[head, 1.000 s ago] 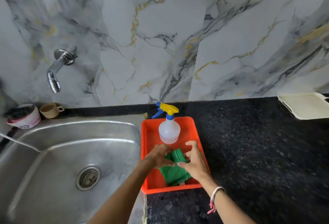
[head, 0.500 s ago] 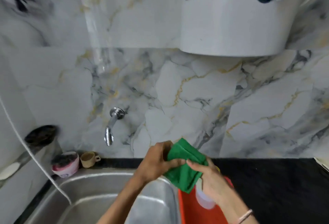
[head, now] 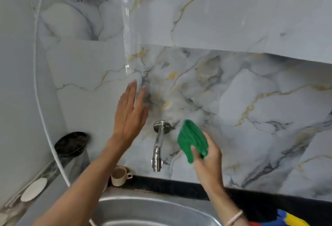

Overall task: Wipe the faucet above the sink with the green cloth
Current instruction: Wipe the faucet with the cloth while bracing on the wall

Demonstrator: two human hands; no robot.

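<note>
Faucet [head: 159, 145]: chrome wall spout above the steel sink [head: 152, 211], pointing down, bare on both sides – nothing touches it.
Green cloth [head: 193, 140]: bunched into a pad just right of the spout, near but apart from it; probably folded thick to give a firm wiping face.
Right hand [head: 208, 164]: clenched on the cloth's lower edge, thumb over the front.
Left hand [head: 130, 114]: released, fingers straight and spread, holding nothing – raised left of the spout by the marble wall [head: 251, 100]; whether it touches the tile I cannot tell.
Beige cup [head: 120, 175]: on the ledge below the spout.
</note>
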